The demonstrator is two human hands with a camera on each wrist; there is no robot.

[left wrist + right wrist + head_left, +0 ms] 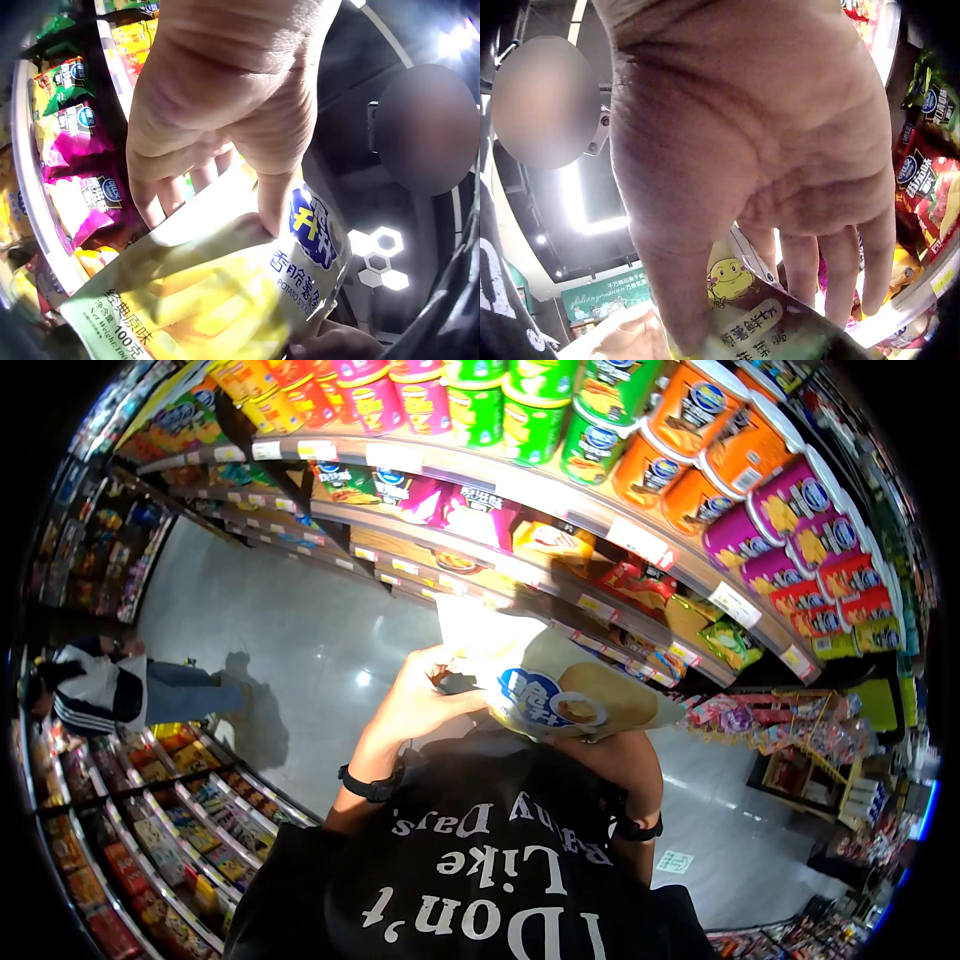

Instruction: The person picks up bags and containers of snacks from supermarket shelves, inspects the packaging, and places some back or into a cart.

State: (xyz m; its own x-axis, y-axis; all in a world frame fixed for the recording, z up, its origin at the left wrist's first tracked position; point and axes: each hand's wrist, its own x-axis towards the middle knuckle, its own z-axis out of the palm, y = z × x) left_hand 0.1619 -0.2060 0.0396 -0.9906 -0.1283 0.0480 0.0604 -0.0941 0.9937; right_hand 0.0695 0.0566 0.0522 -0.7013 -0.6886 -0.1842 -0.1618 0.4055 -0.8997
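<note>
Grip by left hand (225,90), right hand (757,150), chip bag (585,700) held between

I hold the bag of potato chips (565,695) up in front of my chest, tilted, one end higher. It is glossy and puffed, pale yellow and white, with a round blue logo and pictured chips on its face. My left hand (225,112) pinches it with the thumb beside the logo. My right hand (765,165) pinches the other end.
</note>
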